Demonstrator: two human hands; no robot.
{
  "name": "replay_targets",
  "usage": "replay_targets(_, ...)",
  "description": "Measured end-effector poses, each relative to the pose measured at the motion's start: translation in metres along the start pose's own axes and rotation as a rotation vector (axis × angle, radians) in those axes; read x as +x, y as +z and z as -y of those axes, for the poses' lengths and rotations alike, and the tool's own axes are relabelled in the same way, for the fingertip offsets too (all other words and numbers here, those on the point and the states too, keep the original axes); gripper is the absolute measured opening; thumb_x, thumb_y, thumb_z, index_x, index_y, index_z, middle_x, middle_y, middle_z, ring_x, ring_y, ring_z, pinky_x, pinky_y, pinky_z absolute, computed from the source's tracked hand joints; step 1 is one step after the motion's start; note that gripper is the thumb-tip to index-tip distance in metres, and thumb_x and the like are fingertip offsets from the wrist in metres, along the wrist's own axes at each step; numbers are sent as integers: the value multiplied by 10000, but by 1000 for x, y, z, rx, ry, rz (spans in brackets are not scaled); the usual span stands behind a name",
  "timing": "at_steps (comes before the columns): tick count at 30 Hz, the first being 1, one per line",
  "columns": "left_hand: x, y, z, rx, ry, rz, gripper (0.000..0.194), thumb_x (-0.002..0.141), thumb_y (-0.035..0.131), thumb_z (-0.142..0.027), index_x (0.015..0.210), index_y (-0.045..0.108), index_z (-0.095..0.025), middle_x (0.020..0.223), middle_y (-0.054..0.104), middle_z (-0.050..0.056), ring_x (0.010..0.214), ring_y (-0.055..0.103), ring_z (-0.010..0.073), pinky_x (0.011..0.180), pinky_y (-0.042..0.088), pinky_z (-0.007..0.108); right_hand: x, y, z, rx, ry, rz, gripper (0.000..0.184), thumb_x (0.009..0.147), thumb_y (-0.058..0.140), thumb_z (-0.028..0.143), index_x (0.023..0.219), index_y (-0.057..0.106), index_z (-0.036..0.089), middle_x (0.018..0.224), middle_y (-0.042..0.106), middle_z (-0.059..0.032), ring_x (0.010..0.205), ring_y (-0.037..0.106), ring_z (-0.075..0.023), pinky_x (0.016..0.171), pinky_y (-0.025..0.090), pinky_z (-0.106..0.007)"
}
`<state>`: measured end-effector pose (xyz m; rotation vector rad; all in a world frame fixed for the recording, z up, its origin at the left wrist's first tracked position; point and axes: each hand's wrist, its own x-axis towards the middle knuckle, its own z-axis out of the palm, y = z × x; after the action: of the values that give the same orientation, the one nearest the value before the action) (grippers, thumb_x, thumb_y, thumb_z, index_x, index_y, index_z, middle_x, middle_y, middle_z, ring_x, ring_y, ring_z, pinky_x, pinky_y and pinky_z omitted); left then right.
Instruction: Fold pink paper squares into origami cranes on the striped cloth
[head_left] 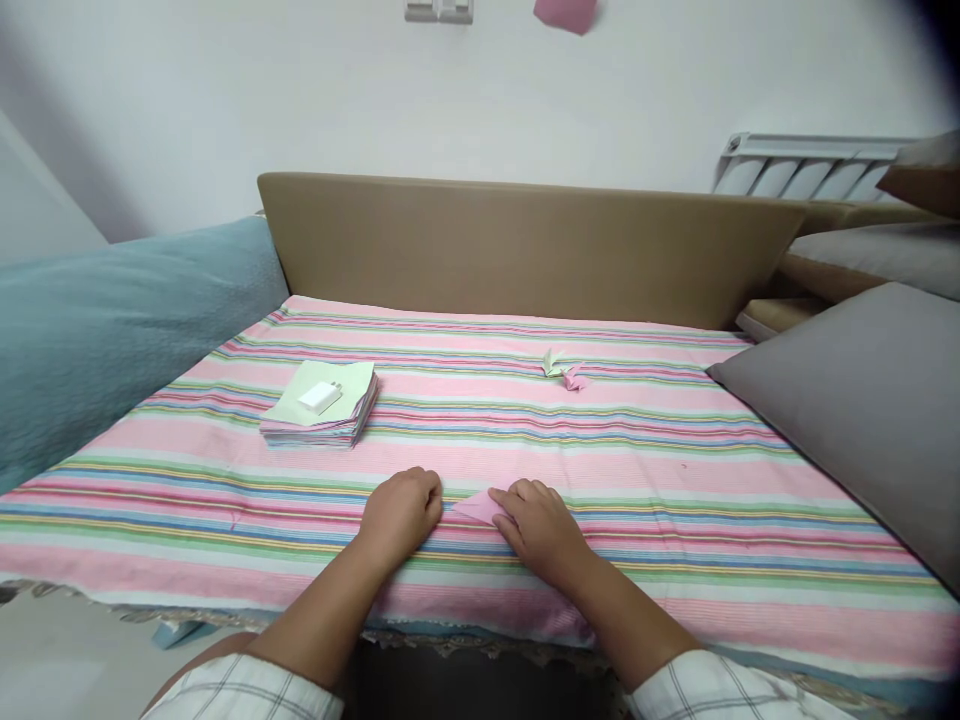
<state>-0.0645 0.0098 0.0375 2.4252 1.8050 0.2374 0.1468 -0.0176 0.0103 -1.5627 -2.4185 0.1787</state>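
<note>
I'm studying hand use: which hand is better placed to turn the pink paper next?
Probably the right hand: it is on the pink paper. The left hand is curled near the paper's pointed end, seemingly not touching it.

The right hand (pixel 541 528) is gripping a folded pink paper (pixel 476 506); the left hand (pixel 405 510) is curling just left of that paper. Beyond the paper, two small folded birds (pixel 574 379) are sitting rightward, and a paper stack (pixel 311 436) is lying leftward, bearing a white charger (pixel 320 397).

Pink piece (pixel 481 507): matt paper; cover (pixel 660 462): woven cloth. From piece: 10 o'clock, adapter (pixel 320 398), smooth plastic; 12 o'clock, backrest (pixel 510 250), smooth.
</note>
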Motion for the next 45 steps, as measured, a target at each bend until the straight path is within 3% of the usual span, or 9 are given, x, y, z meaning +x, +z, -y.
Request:
replay_targets(3, -7, -2, -4, -69, 146, -78, 230, 773, 458, -150, 920, 623, -214, 855, 600, 34, 839, 547, 175, 711, 392, 269, 0, 1, -1, 19, -1, -3, 318, 884, 458, 324, 1185, 533, 249, 952, 562, -54, 881, 476, -193, 768, 341, -305)
replay_targets(6, -18, 4, -17, -20, 460, 13, 305, 777, 485, -165, 1023, 624, -278, 749, 611, 19, 750, 563, 184, 722, 388, 318, 1, 1, -1, 43, -1, 3, 318, 870, 478, 302, 1177, 540, 244, 967, 563, -55, 892, 475, -196, 778, 344, -309)
replay_targets(8, -24, 11, -26, 34, 495, 41, 347, 801, 475, -159, 1096, 589, -302, 724, 630, 17, 700, 574, 184, 707, 386, 339, 1, 1, -2, 50, -1, 16, 327, 861, 484, 270, 1182, 537, 243, 979, 564, -57, 901, 474, -195, 785, 345, -309)
replay_targets(13, -29, 17, -40, 135, 447, 94, 396, 811, 471, -158, 1175, 531, -301, 760, 676, 40, 697, 612, 210, 675, 402, 344, 1, 0, -2, 57, 7, 24, 341, 852, 478, 236, 1188, 537, 241, 982, 563, -60, 904, 471, -198, 780, 344, -311)
replay_targets(19, -27, 4, -41, 204, 338, 160, 344, 799, 432, -185, 1089, 595, -271, 790, 703, 62, 680, 645, 242, 635, 438, 350, 1, 0, -2, 67, 12, 26, 344, 849, 487, 246, 1189, 536, 231, 983, 562, -62, 900, 468, -199, 782, 345, -315)
replay_targets(35, -23, -22, -14, 173, 77, 237, 238, 774, 490, -379, 800, 672, -228, 720, 686, 90, 699, 646, 283, 603, 450, 362, 0, 2, -3, 76, 13, 16, 341, 861, 469, 253, 1195, 539, 243, 967, 562, -58, 898, 473, -195, 790, 353, -311)
replay_targets(40, -19, -20, -11, 183, 37, 66, 247, 831, 451, -359, 816, 629, -189, 769, 664, 87, 711, 627, 251, 630, 466, 368, 1, 2, -2, 99, 11, 14, 344, 858, 467, 252, 1194, 542, 235, 977, 562, -62, 900, 469, -201, 795, 350, -316)
replay_targets(43, -21, -5, -23, 118, 293, -104, 216, 858, 448, -299, 916, 630, -198, 992, 644, 99, 928, 588, 249, 863, 420, 443, 2, 1, -3, 103, 6, 20, 350, 849, 478, 250, 1193, 540, 232, 966, 562, -59, 896, 469, -200, 799, 350, -315)
replay_targets(45, -23, 10, -31, 47, 469, -163, 263, 873, 450, -285, 1095, 580, -231, 1223, 557, 82, 1128, 494, 241, 1049, 228, 504, 2, 1, -3, 95, -1, 27, 344, 845, 478, 244, 1182, 544, 234, 945, 558, -53, 882, 470, -196, 786, 352, -308)
